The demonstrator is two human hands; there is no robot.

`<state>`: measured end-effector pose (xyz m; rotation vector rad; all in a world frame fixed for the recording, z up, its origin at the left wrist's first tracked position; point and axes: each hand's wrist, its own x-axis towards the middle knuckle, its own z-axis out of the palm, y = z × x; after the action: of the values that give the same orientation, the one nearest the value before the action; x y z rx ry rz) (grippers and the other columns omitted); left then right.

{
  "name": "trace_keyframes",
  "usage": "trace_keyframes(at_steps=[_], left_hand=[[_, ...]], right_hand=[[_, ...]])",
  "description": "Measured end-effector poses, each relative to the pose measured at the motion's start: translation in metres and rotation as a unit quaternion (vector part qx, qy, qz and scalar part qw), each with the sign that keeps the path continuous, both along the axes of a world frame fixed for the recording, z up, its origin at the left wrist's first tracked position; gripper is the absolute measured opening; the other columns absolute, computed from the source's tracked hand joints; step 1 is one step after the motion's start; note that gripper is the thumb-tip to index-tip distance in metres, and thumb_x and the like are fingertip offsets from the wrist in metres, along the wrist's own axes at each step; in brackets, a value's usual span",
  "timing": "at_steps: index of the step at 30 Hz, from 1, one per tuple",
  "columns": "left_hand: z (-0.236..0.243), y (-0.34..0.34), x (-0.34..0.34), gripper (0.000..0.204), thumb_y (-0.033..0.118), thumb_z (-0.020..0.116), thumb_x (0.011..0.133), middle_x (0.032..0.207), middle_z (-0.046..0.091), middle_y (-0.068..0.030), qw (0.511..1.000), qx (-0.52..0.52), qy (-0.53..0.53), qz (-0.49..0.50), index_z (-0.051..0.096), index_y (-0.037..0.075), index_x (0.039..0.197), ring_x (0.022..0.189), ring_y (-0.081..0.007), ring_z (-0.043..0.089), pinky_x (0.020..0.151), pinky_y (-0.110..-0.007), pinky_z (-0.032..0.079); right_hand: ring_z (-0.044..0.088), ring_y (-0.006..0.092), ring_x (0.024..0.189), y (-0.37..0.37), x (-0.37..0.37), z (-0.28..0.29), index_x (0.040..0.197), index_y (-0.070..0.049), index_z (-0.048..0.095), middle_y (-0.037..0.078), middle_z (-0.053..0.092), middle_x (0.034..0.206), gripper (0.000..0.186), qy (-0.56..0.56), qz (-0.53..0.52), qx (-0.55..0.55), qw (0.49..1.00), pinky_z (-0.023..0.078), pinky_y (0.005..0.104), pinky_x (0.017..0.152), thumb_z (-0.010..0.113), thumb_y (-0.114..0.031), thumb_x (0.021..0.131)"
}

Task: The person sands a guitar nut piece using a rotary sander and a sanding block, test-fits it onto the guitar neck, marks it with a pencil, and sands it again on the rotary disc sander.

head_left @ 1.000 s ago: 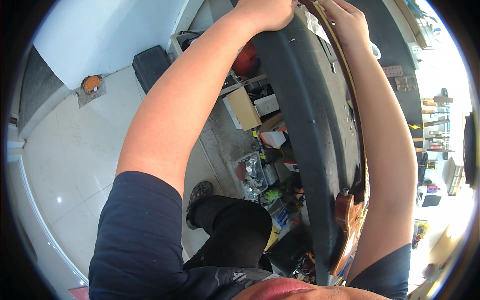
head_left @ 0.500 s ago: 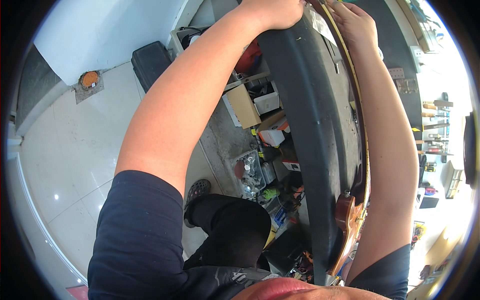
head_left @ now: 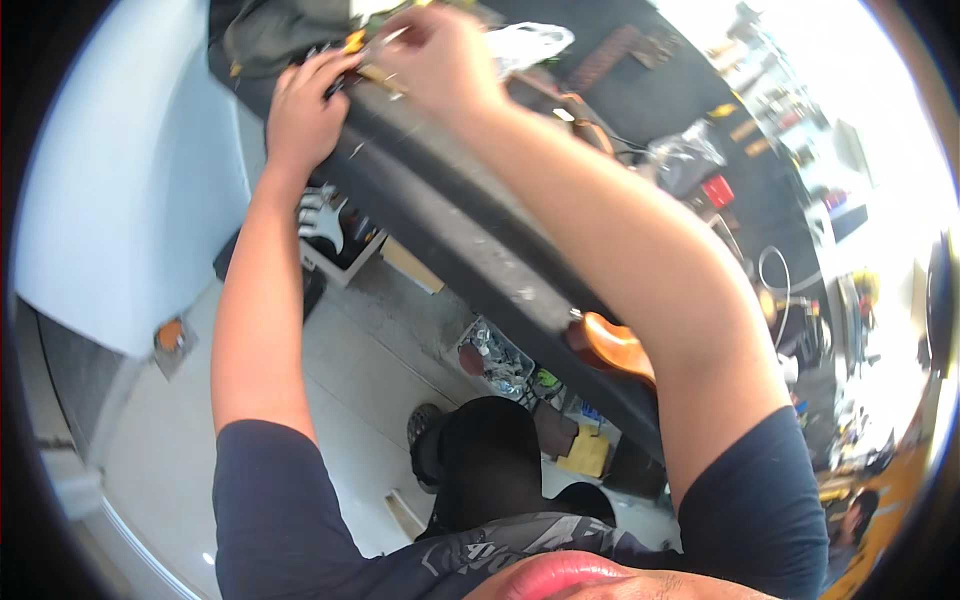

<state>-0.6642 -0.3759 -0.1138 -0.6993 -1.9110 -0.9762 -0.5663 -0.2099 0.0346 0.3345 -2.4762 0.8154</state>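
Observation:
An electric guitar with a glossy orange-brown body (head_left: 618, 345) lies along the dark padded bench edge (head_left: 480, 245). My right forearm hides much of its length. At the bench's far left end, my left hand (head_left: 308, 115) has its fingers bent over the guitar's head end, beside small dark and yellow parts. My right hand (head_left: 440, 65) is just right of it, smeared by motion. Its thumb and fingers are pinched together around something thin and pale that is too blurred to name.
A dark cloth bag (head_left: 285, 35) lies beyond my left hand. Clear plastic bags (head_left: 685, 160) and a red box (head_left: 717, 191) are on the dark worktop. Below the bench stand a clear bin of metal parts (head_left: 495, 355) and a yellow box (head_left: 585, 450). Another person (head_left: 852, 520) is at lower right.
The view has turned, so the bench now slants up to the left. Both hands have shifted left in view and come fully into sight at the guitar's head end.

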Motion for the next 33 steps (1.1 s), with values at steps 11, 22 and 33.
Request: trace_keyframes(at_steps=[11, 22, 33], left_hand=[[0.025, 0.008, 0.101, 0.053, 0.003, 0.071, 0.099, 0.161, 0.060, -0.0177, 0.984, 0.073, -0.145, -0.066, 0.066, 0.007, 0.152, 0.154, -0.0363, 0.052, 0.130, -0.046, 0.038], [0.037, 0.174, 0.600, 0.021, 0.007, 0.070, 0.109, 0.121, 0.075, -0.0106, 0.430, 0.053, -0.654, -0.620, 0.067, -0.002, 0.128, 0.107, -0.0167, 0.075, 0.095, -0.035, 0.063], [0.060, 0.248, 0.684, 0.034, 0.001, 0.073, 0.107, 0.123, 0.077, -0.0171, 0.339, 0.033, -0.704, -0.623, 0.065, -0.005, 0.139, 0.110, -0.0246, 0.078, 0.093, -0.039, 0.068]], right_hand=[[0.069, 0.0410, 0.126, 0.057, 0.397, -0.004, 0.127, -0.004, 0.066, 0.020, 0.065, 0.142, 0.041, 0.014, 0.156, 0.085, 0.984, 0.060, 0.0490, 0.104, 0.079, -0.003, 0.089], [0.075, 0.0359, 0.116, 0.136, 0.688, -0.063, 0.136, -0.006, 0.064, 0.017, 0.072, 0.144, 0.062, 0.034, -0.155, -0.044, 0.986, 0.064, 0.0446, 0.097, 0.094, -0.003, 0.082], [0.072, 0.0366, 0.121, 0.177, 0.785, -0.078, 0.138, -0.005, 0.066, 0.015, 0.073, 0.139, 0.060, 0.110, -0.273, -0.074, 0.953, 0.061, 0.0471, 0.104, 0.091, -0.011, 0.084]])
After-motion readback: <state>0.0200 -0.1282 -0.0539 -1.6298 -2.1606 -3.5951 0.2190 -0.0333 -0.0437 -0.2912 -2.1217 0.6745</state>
